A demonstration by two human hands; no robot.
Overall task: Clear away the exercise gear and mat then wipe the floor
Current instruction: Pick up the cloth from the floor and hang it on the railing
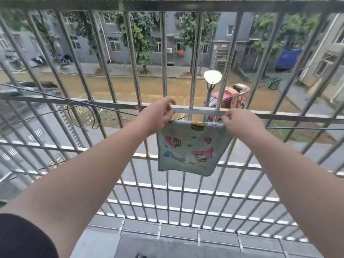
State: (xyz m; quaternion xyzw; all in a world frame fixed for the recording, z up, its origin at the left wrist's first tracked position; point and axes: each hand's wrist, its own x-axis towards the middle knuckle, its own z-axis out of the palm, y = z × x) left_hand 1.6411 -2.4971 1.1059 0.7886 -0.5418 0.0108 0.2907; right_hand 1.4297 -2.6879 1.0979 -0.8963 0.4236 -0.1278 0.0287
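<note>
Both hands, left [158,113] and right [240,123], pinch the top corners of a soft square cloth [189,148]. It drapes over a thin line [297,128] inside steel bars [197,109].

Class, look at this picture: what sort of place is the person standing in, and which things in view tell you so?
Probably a caged balcony or window ledge of an upper-floor flat. Steel security bars enclose it, a cartoon-print cloth hangs over a line with both hands at its top edge, and a street with a lamp lies below.

pale cartoon-print cloth [188,148] draped over clothesline [297,128].
</note>
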